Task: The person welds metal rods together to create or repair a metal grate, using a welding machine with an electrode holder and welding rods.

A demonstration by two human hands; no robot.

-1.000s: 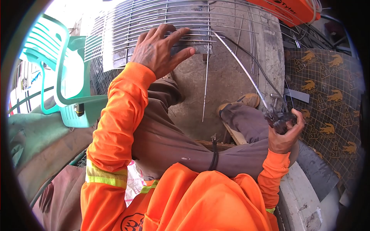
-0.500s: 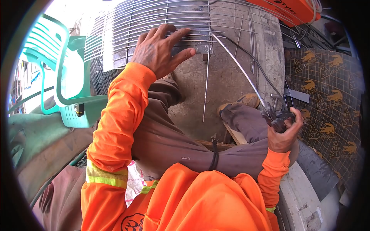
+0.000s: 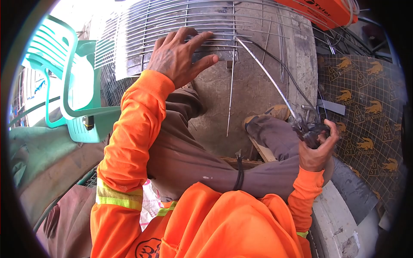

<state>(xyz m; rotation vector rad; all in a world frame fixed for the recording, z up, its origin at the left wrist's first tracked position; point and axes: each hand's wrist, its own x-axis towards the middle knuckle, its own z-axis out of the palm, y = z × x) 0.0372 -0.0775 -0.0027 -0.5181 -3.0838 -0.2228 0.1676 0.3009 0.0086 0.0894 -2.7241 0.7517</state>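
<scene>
A grille of thin metal rods (image 3: 167, 19) spreads across the top of the view, with a flat metal sheet (image 3: 124, 69) beneath part of it. My left hand (image 3: 178, 56) lies on the grille near its close edge, fingers spread and thumb pointing right. In my right hand (image 3: 318, 148), above my right knee, is a dark welding electrode holder (image 3: 312, 131). A long, thin welding rod (image 3: 271, 81) runs from it up to the grille's corner, its tip at or very near a crossing of the rods. One cross rod (image 3: 231, 99) sticks out toward me.
An orange machine marked Tyler (image 3: 320, 10) stands at top right, and a black cable (image 3: 275, 60) crosses the concrete floor (image 3: 215, 120). Crocodile-printed board (image 3: 365, 112) lies at right. A turquoise plastic chair (image 3: 86, 116) is at left. A hammer-like metal tool (image 3: 307, 108) lies near my right hand.
</scene>
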